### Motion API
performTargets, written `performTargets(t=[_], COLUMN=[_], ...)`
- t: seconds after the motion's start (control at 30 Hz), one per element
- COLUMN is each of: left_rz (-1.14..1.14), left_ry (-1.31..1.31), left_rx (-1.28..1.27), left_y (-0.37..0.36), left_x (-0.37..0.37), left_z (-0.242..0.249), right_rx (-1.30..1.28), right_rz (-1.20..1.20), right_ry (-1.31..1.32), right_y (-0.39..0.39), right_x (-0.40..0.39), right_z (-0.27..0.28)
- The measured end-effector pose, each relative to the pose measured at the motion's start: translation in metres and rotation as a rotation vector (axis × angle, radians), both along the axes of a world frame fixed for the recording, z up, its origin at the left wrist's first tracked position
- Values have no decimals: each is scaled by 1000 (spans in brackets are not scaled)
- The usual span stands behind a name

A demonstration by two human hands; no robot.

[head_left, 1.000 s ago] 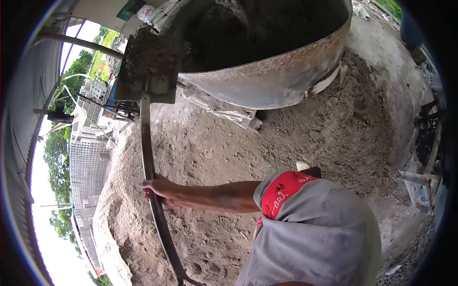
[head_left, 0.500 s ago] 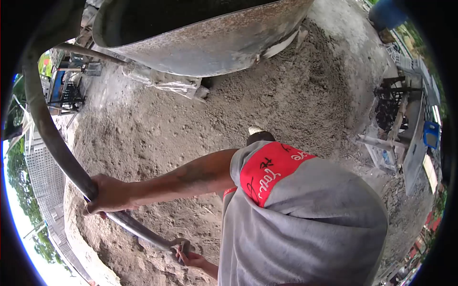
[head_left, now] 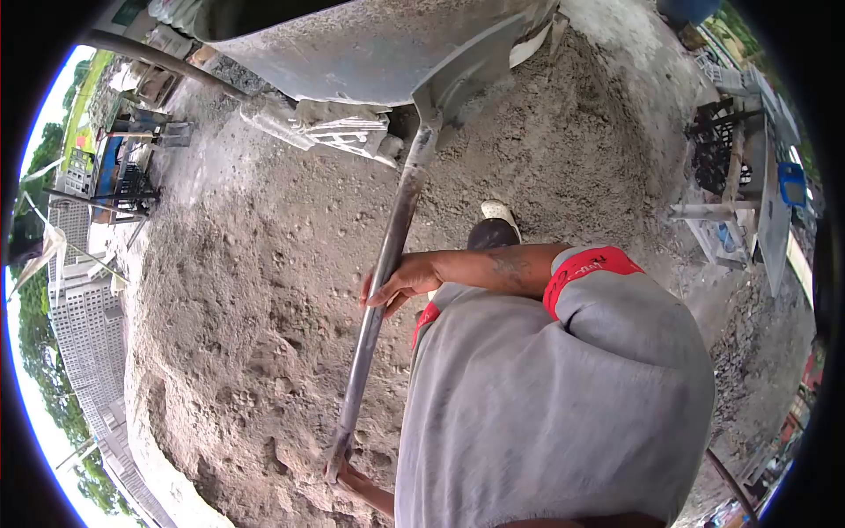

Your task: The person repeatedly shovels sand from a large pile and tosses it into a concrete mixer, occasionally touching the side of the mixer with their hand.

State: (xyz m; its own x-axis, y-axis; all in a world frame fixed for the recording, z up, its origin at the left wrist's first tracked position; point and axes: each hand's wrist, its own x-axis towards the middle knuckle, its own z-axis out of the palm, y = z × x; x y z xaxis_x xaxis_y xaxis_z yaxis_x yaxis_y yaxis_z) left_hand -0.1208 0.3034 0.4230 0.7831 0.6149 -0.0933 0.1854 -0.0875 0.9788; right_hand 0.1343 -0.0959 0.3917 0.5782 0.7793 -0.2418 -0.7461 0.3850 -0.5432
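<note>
A long-handled shovel (head_left: 396,227) runs slantwise across the middle, its grey, dirt-coated blade (head_left: 480,75) overlapping the lower side of a large metal container (head_left: 343,66). My right hand (head_left: 407,282), at the end of the tattooed forearm, wraps its fingers around the middle of the shaft. Down at the handle's end, my left hand (head_left: 346,475) grips the shovel, partly hidden behind the handle. Most of the left arm is hidden by my grey shirt (head_left: 554,396) with red sleeve bands. Rough grey sandy ground (head_left: 255,290) lies under the handle.
Flattened pale sacks (head_left: 334,132) lie beside the container, near a pole (head_left: 167,62). My foot (head_left: 497,216) stands on the sand. Stacked hollow blocks (head_left: 84,326) and another shovel (head_left: 176,134) are at left. Boards and a crate (head_left: 722,145) stand right, near a blue container (head_left: 792,183).
The shovel has swung from the left side to the middle, its blade now at the container. My right hand moved right with the shaft; my left hand dropped slightly. My torso has turned.
</note>
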Motion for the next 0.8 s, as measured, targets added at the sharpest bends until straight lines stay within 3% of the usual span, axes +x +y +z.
performTargets(t=[0.1, 0.2, 0.27, 0.33, 0.43, 0.47, 0.5, 0.57, 0.6, 0.63, 0.77, 0.8], left_rz=[-118, -338, -495, -701, -1019, -1013, -1001, -980, -938, -895, -806, -793], left_ry=[-66, -199, -294, -408, -369, -415, -374, -177, -110, -44, 455, 456], left_rx=[174, 472, 764, 891, 1024, 1056, 1093, 1173, 1177, 1179, 1258, 1264], left_y=[10, -5, -47, -89, -140, -157, -169, -196, -206, -217, -240, -233], left_x=[37, 76, 110, 129, 133, 133, 131, 127, 124, 121, 107, 97], left_z=[8, 36, 81, 123, 156, 149, 140, 127, 111, 93, 7, -6], right_rx=[-39, -88, -49, -46, -237, -124, -119, -496, -549, -545, -1090, -1214], right_rz=[-184, -355, -482, -593, -374, -167, -159, 177, 249, 249, 126, 147], right_ry=[257, 348, 412, 428, 384, 286, 276, -197, -314, -324, -706, -726], right_y=[-11, -26, -31, -30, -31, -30, -29, -32, -43, -57, -155, -185], right_x=[-22, -27, -21, -14, -3, -3, -7, -16, -14, -14, -18, -26], right_z=[-37, -51, -61, -65, -80, -81, -82, -67, -65, -66, -96, -99])
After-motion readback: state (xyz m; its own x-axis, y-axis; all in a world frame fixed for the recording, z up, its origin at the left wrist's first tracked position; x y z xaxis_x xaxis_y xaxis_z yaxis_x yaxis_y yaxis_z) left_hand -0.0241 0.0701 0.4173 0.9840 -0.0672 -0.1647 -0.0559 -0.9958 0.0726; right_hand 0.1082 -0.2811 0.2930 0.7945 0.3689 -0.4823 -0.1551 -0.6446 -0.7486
